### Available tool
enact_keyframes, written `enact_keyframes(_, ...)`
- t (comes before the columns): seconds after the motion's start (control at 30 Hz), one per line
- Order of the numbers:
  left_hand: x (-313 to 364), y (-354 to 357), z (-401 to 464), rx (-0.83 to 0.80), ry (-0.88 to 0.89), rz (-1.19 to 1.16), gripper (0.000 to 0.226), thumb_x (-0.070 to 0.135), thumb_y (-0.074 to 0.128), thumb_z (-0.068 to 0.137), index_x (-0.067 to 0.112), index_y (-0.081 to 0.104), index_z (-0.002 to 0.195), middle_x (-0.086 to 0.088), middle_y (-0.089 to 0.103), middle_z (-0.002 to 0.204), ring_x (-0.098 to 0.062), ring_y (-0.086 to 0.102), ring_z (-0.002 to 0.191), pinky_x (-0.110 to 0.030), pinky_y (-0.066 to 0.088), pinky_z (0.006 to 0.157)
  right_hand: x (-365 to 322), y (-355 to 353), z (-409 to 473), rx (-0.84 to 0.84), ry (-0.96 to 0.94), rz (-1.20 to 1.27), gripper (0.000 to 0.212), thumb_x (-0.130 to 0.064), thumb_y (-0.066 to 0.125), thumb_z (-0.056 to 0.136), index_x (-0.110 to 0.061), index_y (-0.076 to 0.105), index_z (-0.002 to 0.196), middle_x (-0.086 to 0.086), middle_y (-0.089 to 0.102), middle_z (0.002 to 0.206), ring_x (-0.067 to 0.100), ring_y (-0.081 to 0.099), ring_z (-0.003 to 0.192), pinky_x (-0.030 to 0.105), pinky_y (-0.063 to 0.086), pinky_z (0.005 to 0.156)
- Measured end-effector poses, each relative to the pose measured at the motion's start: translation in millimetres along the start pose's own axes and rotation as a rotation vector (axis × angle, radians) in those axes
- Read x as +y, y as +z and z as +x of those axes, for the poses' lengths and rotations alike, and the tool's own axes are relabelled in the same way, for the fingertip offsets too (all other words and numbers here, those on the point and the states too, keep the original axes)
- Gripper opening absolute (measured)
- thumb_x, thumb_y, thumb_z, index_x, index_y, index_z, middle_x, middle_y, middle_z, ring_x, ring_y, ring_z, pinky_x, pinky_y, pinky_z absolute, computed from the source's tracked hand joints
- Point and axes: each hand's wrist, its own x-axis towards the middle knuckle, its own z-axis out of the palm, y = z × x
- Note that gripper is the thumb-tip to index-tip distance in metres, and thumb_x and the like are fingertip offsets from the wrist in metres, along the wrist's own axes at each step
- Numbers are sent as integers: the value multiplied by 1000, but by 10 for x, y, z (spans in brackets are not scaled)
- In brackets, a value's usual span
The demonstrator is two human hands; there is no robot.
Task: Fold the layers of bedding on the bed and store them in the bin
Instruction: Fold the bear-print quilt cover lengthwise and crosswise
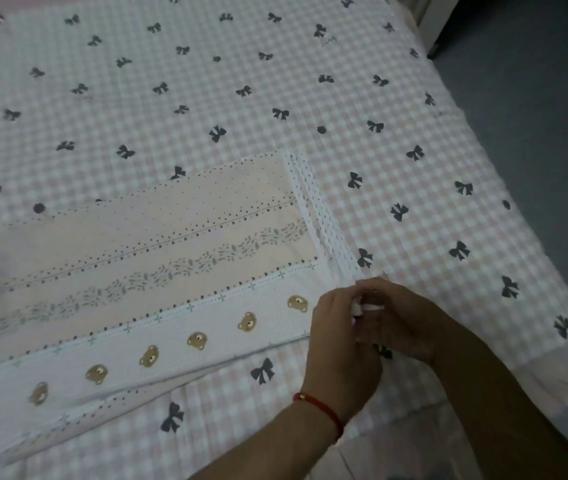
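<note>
Both hands meet at lower centre-right of the frame, on the near corner of the sheet (144, 244). The left hand (339, 344), with a red cord at its wrist, and the right hand (403, 320) have their fingers (372, 308) curled and pinched on a bunch of white cloth at that corner. The sheet lies partly folded across the lower left, on the gingham cover (227, 84) that spreads over the whole bed. No bin shows.

To fold well, the stacked corner layers should be matched edge to edge before lifting. Then the pinch should stay firm so the thin layers do not slide apart, and the fold should be carried over flat.

The sheet looks thin and smooth. It has a peach panel with dotted lines and a leafy band, a white border of brown bear faces, and a dotted white trim. The cover looks thicker and puckered, in pink and white checks with dark bows.
</note>
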Motion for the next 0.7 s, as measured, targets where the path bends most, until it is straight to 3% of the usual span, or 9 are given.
enact_keyframes(0.1,51,-30,-52,-68,-55,-118,46,-11,45,82,8,59,122,7,58,110,-3,54,104,-20,47,93,45,93,-1,-70,41,-103,33,-30,58,101,-1,65,86,17,63,82,25,66,76,36,58,67)
enact_keyframes(0.17,74,-46,-101,-136,-96,-266,41,-15,47,90,4,55,125,6,59,114,-1,57,110,-22,49,96,32,77,23,-11,-29,-209,21,-19,68,92,1,68,86,20,63,84,24,67,75,32,58,66)
enact_keyframes(0.3,-75,-304,-376,-233,-214,-312,71,-20,37,77,24,57,128,17,45,145,2,37,140,-23,42,111,-36,107,54,161,-90,-538,11,-2,65,92,4,68,84,15,69,79,17,68,64,29,58,63)
enact_keyframes(0.4,-374,-652,-637,-140,-67,36,67,-5,46,75,27,56,133,10,36,157,-7,23,150,-39,30,121,-9,94,150,368,-136,-719,18,-3,64,92,15,65,95,23,69,87,26,68,63,31,59,55)
enact_keyframes(0.47,-790,-925,-718,26,13,487,63,13,54,81,25,49,143,-5,31,162,-27,17,154,-61,20,120,-15,114,184,444,-166,-779,43,-27,68,88,15,62,93,25,63,78,35,67,65,43,63,65)
enact_keyframes(0.5,-1011,-1091,-752,63,-56,705,67,27,54,85,25,40,151,-13,23,165,-36,10,154,-70,13,118,-17,145,227,445,-176,-799,51,-42,68,84,9,63,87,22,64,74,34,68,65,49,63,70)
enact_keyframes(0.57,-1342,-1309,-762,-73,-213,970,85,54,45,86,24,17,161,-22,3,167,-47,-4,152,-79,6,112,-64,264,260,385,-152,-727,51,-58,71,83,-8,62,82,1,69,66,14,69,61,40,58,63)
enact_keyframes(0.63,-1546,-1385,-817,-214,-222,1034,99,67,42,82,22,5,162,-25,-7,166,-53,-8,149,-82,12,106,-56,482,372,385,-138,-703,75,-68,81,71,-11,61,115,-1,74,99,15,74,88,40,62,75)
enact_keyframes(0.7,-1568,-1380,-747,-216,-179,994,99,70,39,84,25,-3,161,-21,-13,165,-51,-14,149,-81,4,108,-37,610,415,543,-163,-779,113,-67,87,61,-7,38,144,10,57,134,32,61,120,50,56,97)
